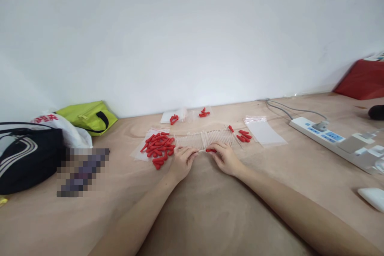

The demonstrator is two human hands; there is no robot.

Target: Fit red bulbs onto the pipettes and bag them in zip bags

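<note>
My left hand (182, 163) pinches a thin clear dropper tube (201, 151) near the table's middle. My right hand (225, 159) grips a red rubber bulb (211, 150) at the tube's right end; whether the tube sits inside the bulb cannot be made out. Just beyond both hands lies a row of clear dropper tubes (189, 140) side by side. Left of my left hand, a heap of red rubber bulbs (157, 144) rests partly on a clear plastic bag (138, 155). To the right of the row are several red-ended droppers (245, 137).
Small bags with red-ended pieces (174, 119) lie near the wall. A flat zip bag (265, 131) sits at right, before a white power strip (318, 132) with cables. Left stand a black bag (30, 160) and a yellow-green bag (87, 116). A red bag (361, 80) is far right.
</note>
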